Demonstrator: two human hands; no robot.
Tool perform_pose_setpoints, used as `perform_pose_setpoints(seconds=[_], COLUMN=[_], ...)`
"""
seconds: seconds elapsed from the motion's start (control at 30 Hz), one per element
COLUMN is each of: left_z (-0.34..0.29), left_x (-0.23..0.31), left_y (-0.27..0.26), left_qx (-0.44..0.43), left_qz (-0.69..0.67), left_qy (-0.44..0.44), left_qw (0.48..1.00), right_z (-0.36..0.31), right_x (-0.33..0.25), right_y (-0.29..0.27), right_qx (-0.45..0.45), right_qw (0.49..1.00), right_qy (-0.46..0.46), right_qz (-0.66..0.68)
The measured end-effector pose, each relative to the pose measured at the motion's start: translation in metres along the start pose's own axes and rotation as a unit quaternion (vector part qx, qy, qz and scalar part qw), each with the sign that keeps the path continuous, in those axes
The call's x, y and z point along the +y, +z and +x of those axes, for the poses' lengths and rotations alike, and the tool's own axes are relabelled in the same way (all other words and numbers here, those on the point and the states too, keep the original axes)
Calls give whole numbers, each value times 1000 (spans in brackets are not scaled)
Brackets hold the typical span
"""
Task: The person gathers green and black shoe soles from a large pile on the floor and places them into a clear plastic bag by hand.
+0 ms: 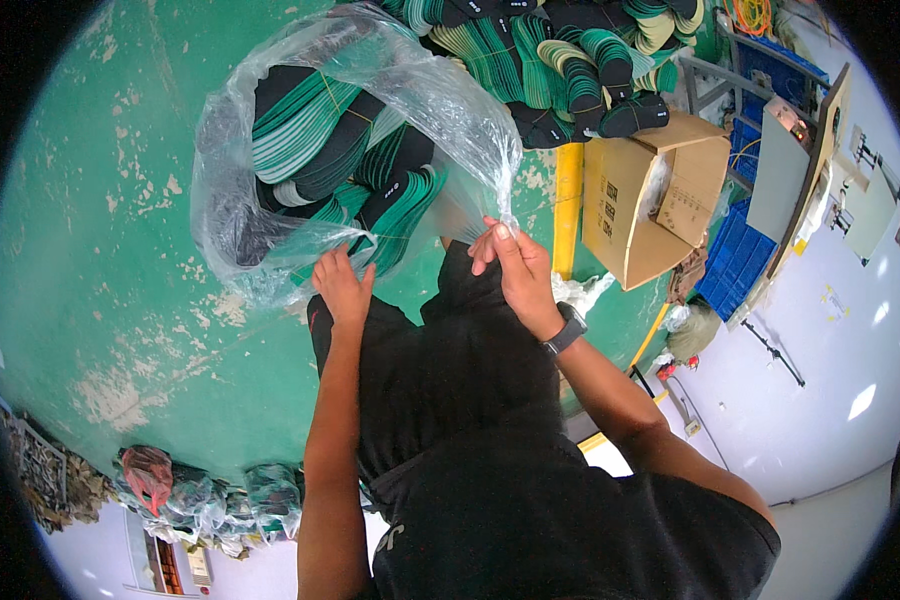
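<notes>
A large clear plastic bag [410, 70] stands on the green floor in front of me, its mouth gaping upward. Inside lie several tied bundles of black and green insoles [305, 135], stacked and curved. My right hand [518, 270], with a dark watch on its wrist, pinches the gathered right edge of the bag and pulls it taut. Lower down and to the left, my left hand [342, 285] grips the near edge of the bag, where the film draws to a point at the fingers.
Beyond the bag, a big heap of similar insole bundles [540, 75] lies at the top. An open cardboard box [615, 215] stands to the right beside a yellow post [568, 200]. Blue crates [735, 250] and a bench lie farther right. Filled bags [210, 500] sit along the wall at lower left.
</notes>
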State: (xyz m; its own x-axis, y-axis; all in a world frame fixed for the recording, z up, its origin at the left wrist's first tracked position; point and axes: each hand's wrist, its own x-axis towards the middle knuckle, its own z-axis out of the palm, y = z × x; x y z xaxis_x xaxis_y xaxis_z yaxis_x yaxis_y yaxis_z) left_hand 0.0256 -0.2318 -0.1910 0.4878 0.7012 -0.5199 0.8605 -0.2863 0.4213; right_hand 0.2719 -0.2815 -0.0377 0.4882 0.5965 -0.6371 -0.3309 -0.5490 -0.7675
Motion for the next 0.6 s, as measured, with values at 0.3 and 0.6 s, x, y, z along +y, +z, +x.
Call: perform_pose_setpoints(seconds=[0.3,0.6], left_z=[-39,-74], left_x=[-26,-47], left_y=[-16,-147], left_qx=[75,103], left_qz=[-507,-472], left_qy=[-166,-290], left_qw=[843,826], right_z=[17,54], right_x=[2,-15], right_y=[7,33], right_qx=[-44,-56], right_qw=[998,992], right_qy=[8,-5], right_qz=[34,109])
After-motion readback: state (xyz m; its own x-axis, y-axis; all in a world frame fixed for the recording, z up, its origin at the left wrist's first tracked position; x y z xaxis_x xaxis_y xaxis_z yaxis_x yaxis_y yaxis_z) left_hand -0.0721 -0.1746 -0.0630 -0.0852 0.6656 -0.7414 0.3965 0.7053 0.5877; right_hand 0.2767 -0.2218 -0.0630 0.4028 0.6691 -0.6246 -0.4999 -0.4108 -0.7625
